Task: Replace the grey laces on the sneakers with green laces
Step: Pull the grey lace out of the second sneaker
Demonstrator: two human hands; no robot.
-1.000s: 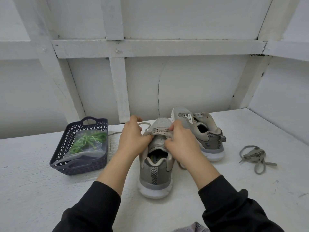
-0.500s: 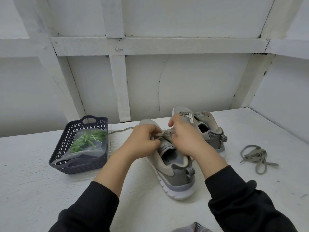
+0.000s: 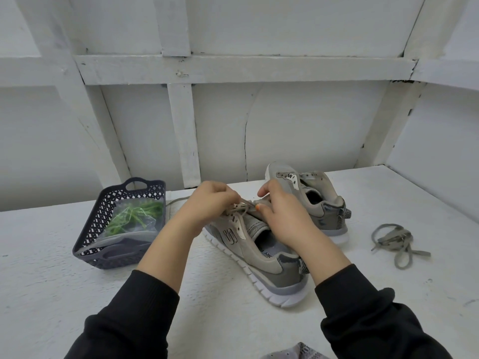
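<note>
Where white panelled wall [image 3: 298,125] meets white table [image 3: 51,268]: near sneaker [image 3: 261,257], tilted sideways; far sneaker [image 3: 329,216], unlaced, behind it; basket [image 3: 103,216] at left, holding bagged green laces [image 3: 129,216]; left hand [image 3: 207,206] and right hand [image 3: 282,218], close together, fingers curled, pinching near sneaker's grey lace [image 3: 243,209]; loose lace [image 3: 394,239] at right.

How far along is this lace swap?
Done: the far sneaker looks unlaced, one pulled-out grey lace lying on the table. In hand: left hand and right hand pinch the remaining lace on the near sneaker. Left: finish that, then thread both shoes with the green laces, bagged in the basket.
</note>
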